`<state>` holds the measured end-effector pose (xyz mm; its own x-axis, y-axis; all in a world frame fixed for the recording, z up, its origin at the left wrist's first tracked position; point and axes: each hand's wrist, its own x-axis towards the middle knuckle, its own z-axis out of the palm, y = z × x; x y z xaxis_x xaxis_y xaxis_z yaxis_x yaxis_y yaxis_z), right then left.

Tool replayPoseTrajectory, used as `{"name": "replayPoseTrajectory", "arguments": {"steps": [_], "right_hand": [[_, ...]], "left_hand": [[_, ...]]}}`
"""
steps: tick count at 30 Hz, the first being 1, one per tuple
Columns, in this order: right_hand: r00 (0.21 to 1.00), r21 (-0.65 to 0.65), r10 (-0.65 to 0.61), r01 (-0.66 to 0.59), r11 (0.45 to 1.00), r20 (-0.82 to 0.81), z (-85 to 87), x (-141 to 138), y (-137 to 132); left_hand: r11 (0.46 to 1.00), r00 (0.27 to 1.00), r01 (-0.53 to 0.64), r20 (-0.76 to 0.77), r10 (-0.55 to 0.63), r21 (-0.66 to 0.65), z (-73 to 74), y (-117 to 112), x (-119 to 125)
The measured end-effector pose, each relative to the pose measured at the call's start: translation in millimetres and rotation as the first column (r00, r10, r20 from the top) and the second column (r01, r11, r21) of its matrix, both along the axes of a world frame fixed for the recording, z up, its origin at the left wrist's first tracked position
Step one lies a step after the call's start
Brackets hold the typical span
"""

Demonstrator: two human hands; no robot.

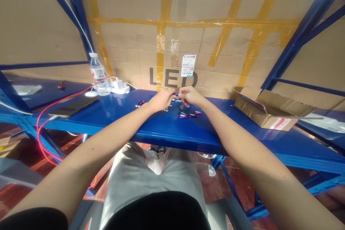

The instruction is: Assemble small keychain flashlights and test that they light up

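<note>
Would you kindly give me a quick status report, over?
Left hand, right hand holding small purple piece. Purple-and-silver pieces on blue table, nearer body. Nothing visibly in the way; open cardboard box off right.

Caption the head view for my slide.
Left hand and right hand hold a small purple piece over a blue table.

Bright overall, dimmer below, soft in fine detail
A white glow tops the cardboard (129, 43); glare streaks the amber tape (161, 39), and pale reflections sit on the blue table (161, 129). The floor (215, 187) is darker. Wide-angle stretch enlarges the forearms (88, 161) toward the edges; the small shiny clips (183, 115) look blurred.
</note>
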<state>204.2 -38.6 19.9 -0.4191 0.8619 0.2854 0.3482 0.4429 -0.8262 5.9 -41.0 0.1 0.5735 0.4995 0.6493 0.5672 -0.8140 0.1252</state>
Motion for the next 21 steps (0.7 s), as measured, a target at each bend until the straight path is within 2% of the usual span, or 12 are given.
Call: {"name": "replayPoseTrajectory", "arguments": {"steps": [4,12,16,21], "right_hand": [[1.0,-0.006,-0.021,0.021,1.0,0.021,-1.2,-0.5,1.4],[0.989,0.229,-0.06,0.027,0.973,0.136,0.4,1.5,-0.9],[0.982,0.244,-0.073,0.028,0.969,0.174,-1.1,0.7,-0.8],[0.997,0.136,-0.054,0.048,0.99,0.046,-2.1,-3.8,-0.7]], "left_hand": [[1.0,1.0,0.03,-0.002,-0.03,-0.01,2.2,-1.9,0.3],[0.977,0.995,-0.069,0.055,0.082,-0.201,0.9,3.8,8.7],[0.988,0.997,-0.053,0.05,0.061,-0.144,-0.3,4.3,8.7],[0.993,0.994,-0.106,0.009,0.106,-0.043,0.9,0.0,8.6]]}}
